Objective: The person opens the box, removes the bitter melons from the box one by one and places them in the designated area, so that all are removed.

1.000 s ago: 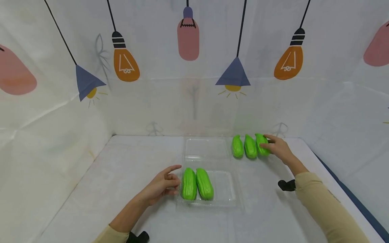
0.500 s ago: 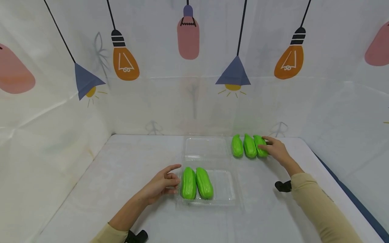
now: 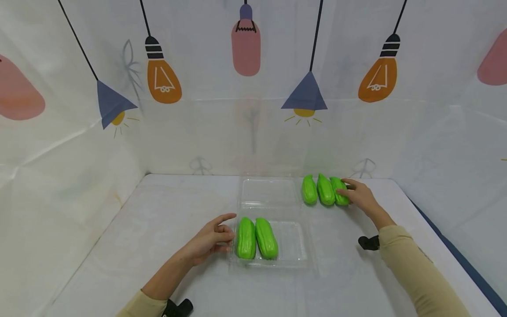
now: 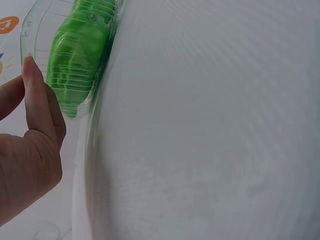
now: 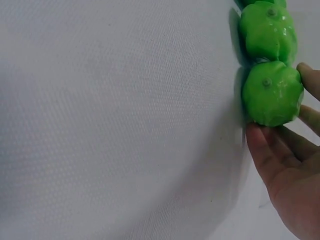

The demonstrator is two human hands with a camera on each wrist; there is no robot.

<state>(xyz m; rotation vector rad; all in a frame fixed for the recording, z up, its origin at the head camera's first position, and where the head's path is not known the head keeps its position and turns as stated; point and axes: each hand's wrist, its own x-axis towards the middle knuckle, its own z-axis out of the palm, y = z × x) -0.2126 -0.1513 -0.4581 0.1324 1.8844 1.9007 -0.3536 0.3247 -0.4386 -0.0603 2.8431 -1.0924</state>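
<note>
The right hand (image 3: 361,196) wraps the outer gourd (image 3: 339,190), right of the tray (image 3: 295,246); a firm grip round its middle suits lifting. The left hand (image 3: 208,241), loosely open, steadies the tray.

The person's left hand (image 3: 210,240) rests low at the centre-left, forearm reaching in from the bottom edge, index finger extended and the other fingers loosely curled. The right hand (image 3: 360,197) is stretched farther forward on a beige-sleeved arm (image 3: 416,273), its fingers and thumb cupped in a grasp, palm turned leftward.
</note>
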